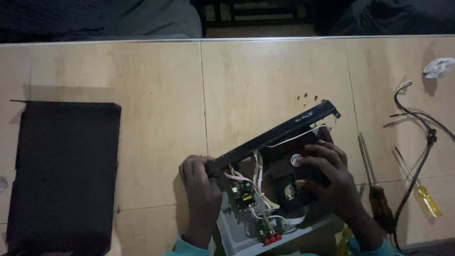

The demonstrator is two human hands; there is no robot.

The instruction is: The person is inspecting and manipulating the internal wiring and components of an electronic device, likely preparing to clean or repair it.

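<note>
An opened disc player chassis (239, 232) lies tilted near the table's front edge, with circuit boards, white ribbon cables and red sockets showing inside. My left hand (199, 189) grips the left end of its long black front panel (275, 135), which stands partly away from the chassis. My right hand (329, 170) presses down on the black disc drive unit (284, 166) inside the case, fingers spread over it.
A black metal cover (64, 173) lies at the left. Three small screws (307, 98) sit beyond the panel. To the right lie a brown-handled screwdriver (377, 189), a yellow-handled screwdriver (419, 189), a black cable (417, 142) and crumpled white paper (438, 67).
</note>
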